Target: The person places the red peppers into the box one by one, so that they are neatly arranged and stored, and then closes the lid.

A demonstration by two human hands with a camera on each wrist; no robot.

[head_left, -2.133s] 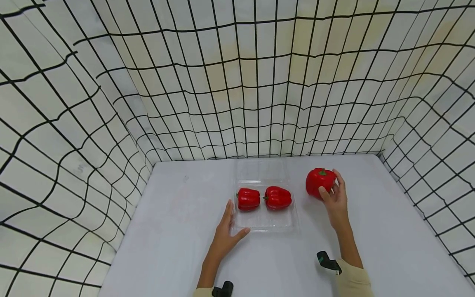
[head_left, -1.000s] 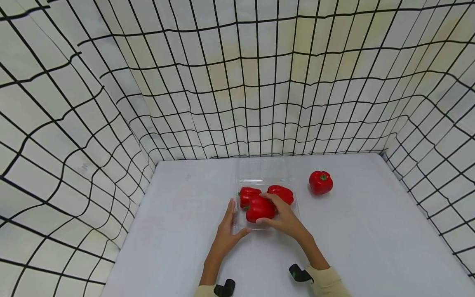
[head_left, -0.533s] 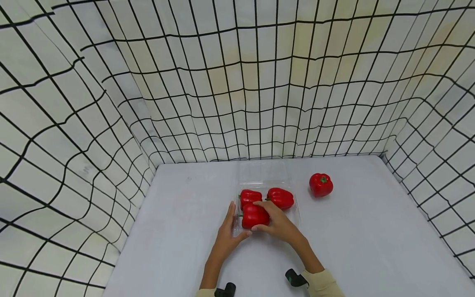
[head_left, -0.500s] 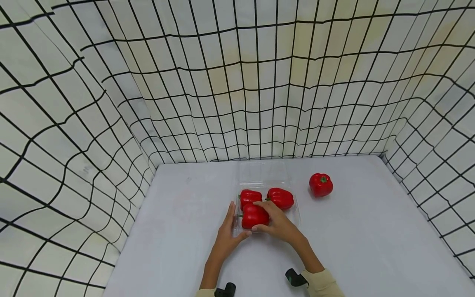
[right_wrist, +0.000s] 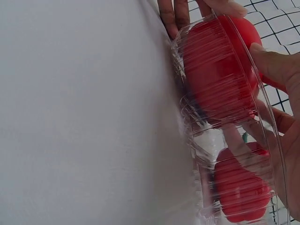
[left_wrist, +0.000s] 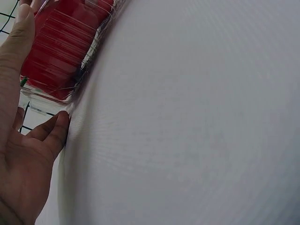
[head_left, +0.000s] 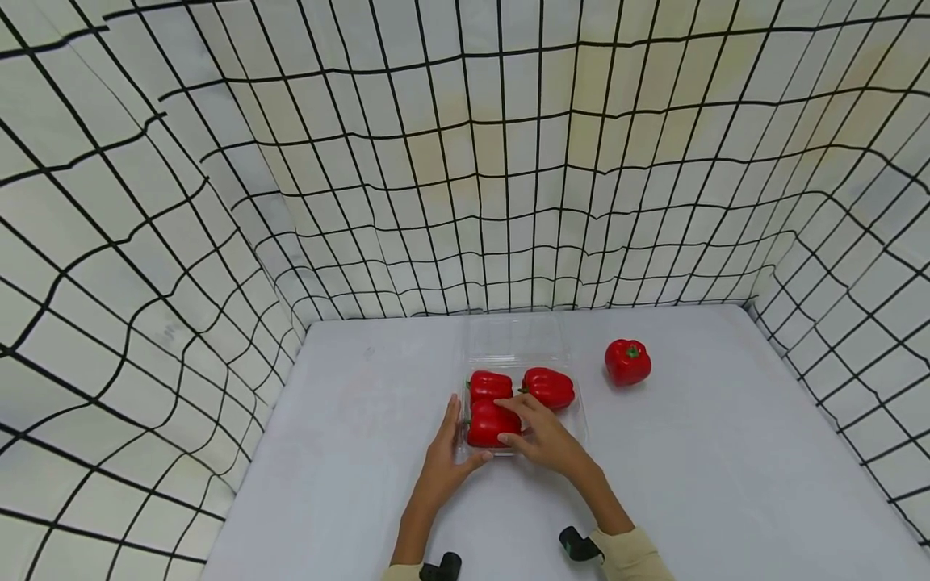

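In the head view a clear plastic clamshell box (head_left: 559,432) lies with its lid raised back, and three red bell peppers are in it. The front-left bell pepper (head_left: 488,426) has my right hand (head_left: 548,440) at its right end, thumb and fingertips on it. Through the box wall in the right wrist view, the same bell pepper (right_wrist: 211,65) shows with the thumb against it. My left hand (head_left: 439,464) steadies the box, straight fingers along its left side and thumb at the front corner. Behind are the back-left bell pepper (head_left: 490,385) and the back-right bell pepper (head_left: 548,388).
Another red bell pepper (head_left: 628,361) stands on the white table (head_left: 697,452), right of the box. The clear lid (head_left: 516,335) lies toward the back edge. Black netting (head_left: 508,186) over pale walls encloses the back and both sides.
My right hand left one bell pepper on the right, then brought another into the box's front left. That pepper has since shifted slightly left, the grip loosening. My left hand stays at the box.
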